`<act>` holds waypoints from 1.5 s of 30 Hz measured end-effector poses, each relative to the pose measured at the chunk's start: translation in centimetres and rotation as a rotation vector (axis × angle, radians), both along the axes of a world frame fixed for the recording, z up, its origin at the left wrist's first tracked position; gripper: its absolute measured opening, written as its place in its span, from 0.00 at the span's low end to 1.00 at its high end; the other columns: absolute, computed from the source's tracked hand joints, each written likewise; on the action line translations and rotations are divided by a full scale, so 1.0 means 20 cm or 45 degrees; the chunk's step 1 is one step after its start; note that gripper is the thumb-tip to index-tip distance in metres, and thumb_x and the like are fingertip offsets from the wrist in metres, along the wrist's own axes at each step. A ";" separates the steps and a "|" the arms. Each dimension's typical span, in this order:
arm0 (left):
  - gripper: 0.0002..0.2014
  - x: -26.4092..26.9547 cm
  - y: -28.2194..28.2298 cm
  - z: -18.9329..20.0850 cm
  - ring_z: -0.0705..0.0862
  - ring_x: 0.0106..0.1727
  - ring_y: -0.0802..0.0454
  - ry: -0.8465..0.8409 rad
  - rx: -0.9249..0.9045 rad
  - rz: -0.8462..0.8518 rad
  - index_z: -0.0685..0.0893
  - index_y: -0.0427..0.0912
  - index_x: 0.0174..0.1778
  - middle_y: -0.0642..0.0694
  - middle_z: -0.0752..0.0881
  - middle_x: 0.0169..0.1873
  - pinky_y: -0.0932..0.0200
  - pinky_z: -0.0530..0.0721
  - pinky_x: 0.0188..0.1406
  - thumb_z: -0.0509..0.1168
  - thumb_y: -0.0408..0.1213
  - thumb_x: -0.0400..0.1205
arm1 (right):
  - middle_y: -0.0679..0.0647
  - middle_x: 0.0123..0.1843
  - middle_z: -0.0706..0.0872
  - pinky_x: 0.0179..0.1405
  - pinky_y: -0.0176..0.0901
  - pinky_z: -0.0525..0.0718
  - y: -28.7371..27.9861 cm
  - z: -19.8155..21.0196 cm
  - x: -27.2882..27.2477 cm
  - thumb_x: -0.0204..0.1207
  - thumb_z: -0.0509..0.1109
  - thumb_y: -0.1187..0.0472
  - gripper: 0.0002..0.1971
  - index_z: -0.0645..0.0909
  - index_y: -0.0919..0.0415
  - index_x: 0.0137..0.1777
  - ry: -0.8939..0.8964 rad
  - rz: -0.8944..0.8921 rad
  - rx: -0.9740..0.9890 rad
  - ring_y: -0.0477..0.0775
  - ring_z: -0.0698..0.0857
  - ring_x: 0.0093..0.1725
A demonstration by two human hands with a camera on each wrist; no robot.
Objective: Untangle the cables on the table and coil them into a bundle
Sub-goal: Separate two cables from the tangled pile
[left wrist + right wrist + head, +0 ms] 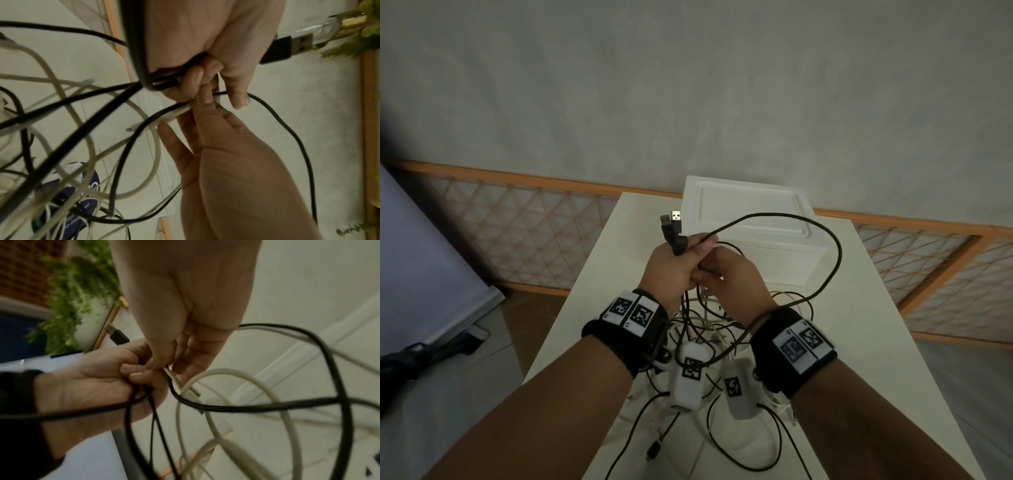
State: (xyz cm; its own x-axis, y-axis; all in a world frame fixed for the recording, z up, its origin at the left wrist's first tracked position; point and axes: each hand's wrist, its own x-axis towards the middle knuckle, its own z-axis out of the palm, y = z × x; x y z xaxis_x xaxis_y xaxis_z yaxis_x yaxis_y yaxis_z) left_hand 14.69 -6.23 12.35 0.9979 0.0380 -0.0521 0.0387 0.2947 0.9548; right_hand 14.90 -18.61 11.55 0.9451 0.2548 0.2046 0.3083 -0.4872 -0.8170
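Note:
Both hands are raised above a tangle of black and white cables [709, 325] on the white table [859, 308]. My left hand [688, 257] grips a bunch of black cable, and two USB plugs [673, 222] stick up out of the fist; one plug [287, 47] also shows in the left wrist view. My right hand [717, 270] is right beside it. Its fingertips [205, 97] pinch the black cable [287, 129] together with a thin white cable [174, 378]. A wide black loop [835, 253] arcs to the right and drops toward my right wrist.
A white lidded box [750, 212] stands at the table's far end, just beyond the hands. Loose black cable ends [654, 448] trail to the near edge. A wooden lattice fence [517, 233] runs behind the table. Dark items [431, 353] lie on the floor at left.

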 end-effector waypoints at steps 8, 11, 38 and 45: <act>0.14 -0.01 0.04 -0.06 0.68 0.20 0.59 -0.065 0.191 -0.139 0.88 0.47 0.58 0.52 0.84 0.32 0.65 0.66 0.19 0.73 0.32 0.77 | 0.45 0.36 0.85 0.42 0.39 0.79 -0.04 0.11 -0.01 0.74 0.71 0.66 0.08 0.82 0.52 0.40 -0.139 -0.119 -0.021 0.43 0.82 0.37; 0.07 -0.03 0.04 -0.19 0.89 0.42 0.56 -0.021 0.552 -0.165 0.92 0.53 0.40 0.49 0.92 0.42 0.60 0.84 0.48 0.78 0.46 0.68 | 0.41 0.33 0.81 0.38 0.35 0.78 -0.02 0.32 -0.03 0.77 0.70 0.63 0.15 0.74 0.42 0.36 -0.346 -0.173 0.217 0.37 0.79 0.34; 0.14 -0.07 -0.05 0.04 0.65 0.21 0.60 -0.090 -0.059 -0.177 0.86 0.44 0.55 0.52 0.90 0.42 0.65 0.61 0.19 0.73 0.33 0.74 | 0.52 0.39 0.87 0.35 0.30 0.77 -0.13 0.19 -0.03 0.80 0.60 0.74 0.09 0.83 0.69 0.49 0.155 0.007 0.327 0.41 0.85 0.36; 0.02 -0.03 -0.09 -0.04 0.66 0.20 0.57 0.091 0.246 -0.177 0.88 0.43 0.43 0.48 0.91 0.38 0.57 0.62 0.25 0.70 0.36 0.80 | 0.46 0.39 0.86 0.37 0.44 0.85 -0.09 0.37 -0.03 0.77 0.66 0.73 0.16 0.77 0.47 0.45 -0.215 -0.060 0.524 0.49 0.84 0.33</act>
State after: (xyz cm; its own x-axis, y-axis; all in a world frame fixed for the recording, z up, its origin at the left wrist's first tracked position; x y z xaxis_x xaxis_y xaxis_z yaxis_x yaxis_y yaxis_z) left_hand 14.03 -8.00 11.49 0.9883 -0.0829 -0.1278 0.1355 0.0940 0.9863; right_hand 14.22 -20.43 19.02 0.8983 0.0772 0.4325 0.4393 -0.1489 -0.8859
